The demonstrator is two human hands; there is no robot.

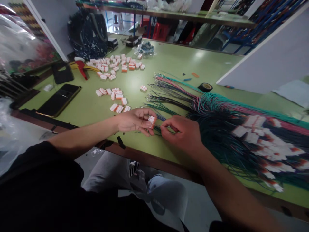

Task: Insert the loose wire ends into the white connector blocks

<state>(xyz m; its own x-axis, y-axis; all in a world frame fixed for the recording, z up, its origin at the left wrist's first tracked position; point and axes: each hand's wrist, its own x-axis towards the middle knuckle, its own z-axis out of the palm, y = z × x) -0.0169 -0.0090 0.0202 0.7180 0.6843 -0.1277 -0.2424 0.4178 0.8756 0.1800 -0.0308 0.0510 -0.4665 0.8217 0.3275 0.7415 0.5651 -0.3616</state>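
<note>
My left hand [136, 120] is closed around a small white-and-orange plug connector [151, 121], held between thumb and fingers above the table's front part. Just right of it, my right hand [182, 130] is pinched, thumb against forefinger, fingertips close to the connector but apart from it. Whatever sits in that pinch is too small to make out. Behind both hands, thin blue-grey wires [160, 117] and dark green wires [161, 108] point left with bare-looking tips. Several loose connectors [118, 95] lie left of my left hand, and one single connector [143, 88] lies farther back.
A large wire bundle [217, 103] covers the right side, with wired connectors [270, 145] on top. Black tape [205, 87] sits behind it. At left are a phone [59, 100], red-and-yellow pliers [82, 68] and a connector pile [116, 62]. A white partition [270, 54] stands right.
</note>
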